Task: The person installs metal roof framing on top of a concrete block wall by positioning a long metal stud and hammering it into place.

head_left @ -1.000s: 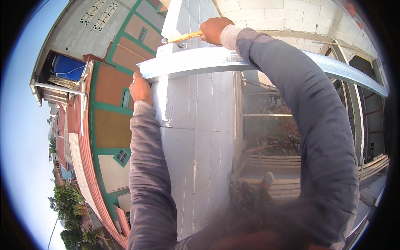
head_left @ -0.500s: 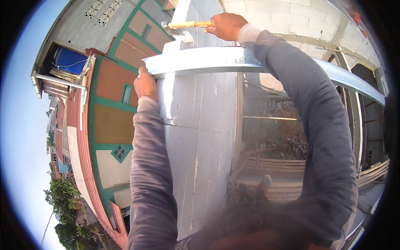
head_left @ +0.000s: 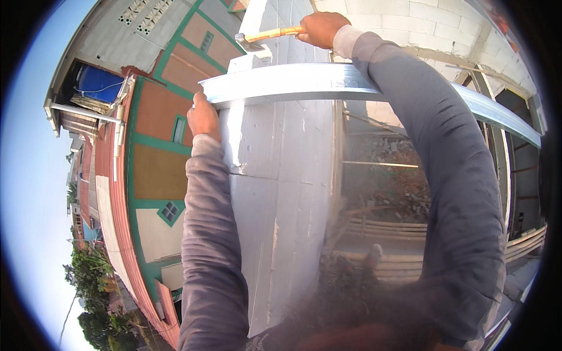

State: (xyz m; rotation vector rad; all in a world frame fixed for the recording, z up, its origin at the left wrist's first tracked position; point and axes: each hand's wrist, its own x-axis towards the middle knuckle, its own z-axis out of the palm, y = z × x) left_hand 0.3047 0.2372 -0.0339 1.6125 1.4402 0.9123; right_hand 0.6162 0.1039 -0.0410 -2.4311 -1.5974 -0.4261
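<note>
At the far left, a blue container [head_left: 100,81] sits under a roof edge, above a reddish corrugated metal roof [head_left: 107,164], with a building of green-framed panels [head_left: 158,172] beside it. Next comes the left hand [head_left: 204,117], its fingers curled in a grip on the left end of a silvery metal channel [head_left: 287,82]; their tips are partly hidden. The channel crosses above the grey block wall [head_left: 252,216] and runs on to the right, passing behind the right sleeve [head_left: 445,146]; whether it bears on the wall along its whole width cannot be told. Beyond it, on the wall top, is a pale raised block [head_left: 243,63], and near that hangs the head of a hammer [head_left: 272,34], apart from the channel. The right hand [head_left: 325,29] has its fingers closed round the wooden handle. Farther right are a white block wall [head_left: 404,26], brick rubble [head_left: 398,169] below and bamboo poles [head_left: 386,231]. As for progress, the channel appears laid across and steadied by hand; no nail or screw can be made out in it, so the work looks unfinished, with securing it seemingly not yet done
</note>
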